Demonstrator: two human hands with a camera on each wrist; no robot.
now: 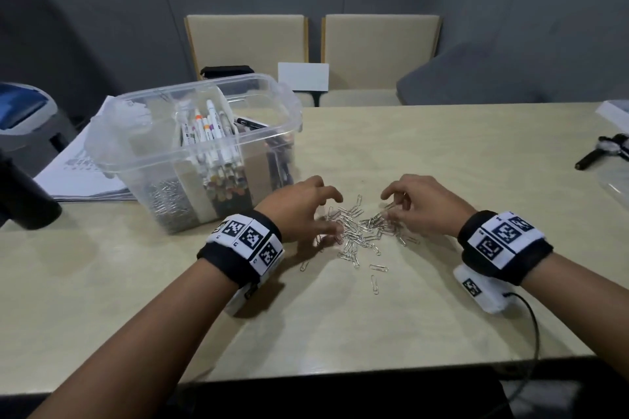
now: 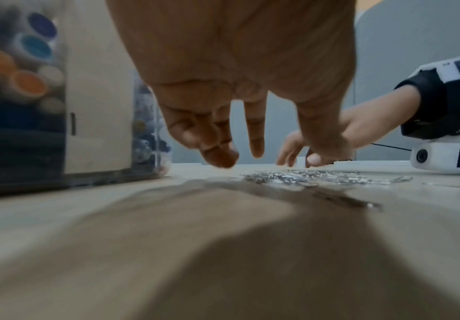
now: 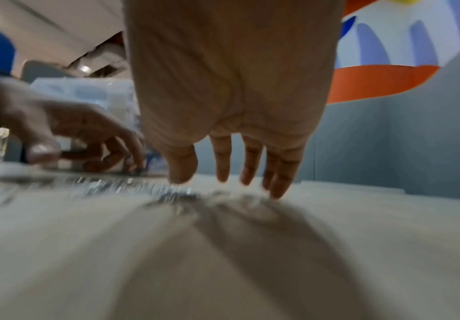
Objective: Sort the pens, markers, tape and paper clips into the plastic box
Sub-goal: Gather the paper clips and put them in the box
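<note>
**Both hands over the loose paper clips beside the plastic box**

While the left hand [image 1: 299, 211] and the right hand [image 1: 422, 206] sit palm-down on either side of it, a scatter of silver paper clips [image 1: 360, 231] lies flat on the beige bench [image 1: 442, 146], just in front of the person. The clips point every way, with no common long axis; a few strays [image 1: 374, 282] lie nearer the bench's front edge, roughly lengthwise toward the person. On the left hand the fingers [image 2: 220, 149] are loosely bent and spread, tips down near the bench at the pile's left edge, gripping nothing that can be seen. On the right hand the fingers [image 3: 280, 173] are also spread and hang downward, tips at or touching the pile's right edge; whether a clip is pinched under them cannot be told, since that view is blurred.

A clear plastic box [image 1: 143, 146] stands on the bench to the left of the pile, close to the left hand. Its compartments hold white-barrelled markers [image 1: 211, 133] standing upright, tilted slightly, a heap of paper clips in the front left section [image 1: 166, 201], and dark pens [image 1: 279, 163] in the right section. Printed papers [image 1: 78, 167] lie beyond the box, and a wristwatch [image 1: 606, 150] lies at the far right.
</note>
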